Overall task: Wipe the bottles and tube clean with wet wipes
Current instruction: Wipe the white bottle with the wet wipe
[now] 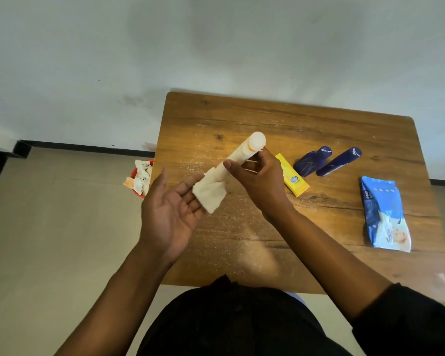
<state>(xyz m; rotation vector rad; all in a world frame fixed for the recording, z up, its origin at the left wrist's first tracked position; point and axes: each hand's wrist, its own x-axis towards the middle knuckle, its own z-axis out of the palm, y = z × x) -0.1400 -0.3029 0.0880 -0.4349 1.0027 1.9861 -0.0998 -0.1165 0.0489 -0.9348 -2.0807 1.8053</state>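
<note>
My right hand (254, 176) grips a cream-white bottle (244, 152) by its middle, cap pointing away and up, above the wooden table (319, 129). A white wet wipe (210, 195) is wrapped around the bottle's lower end. My left hand (168, 211) is spread open, palm up, with its fingertips under the wipe. A yellow tube (292, 176) lies just right of my right hand. Two dark blue bottles (312, 161) (339, 161) lie side by side further right. The blue wet wipes pack (384, 214) lies near the table's right edge.
A red bin (139, 178) holding crumpled used wipes stands on the floor by the table's left edge. A grey wall rises behind the table. White specks are scattered over the tabletop. My dark-clothed lap sits at the table's near edge.
</note>
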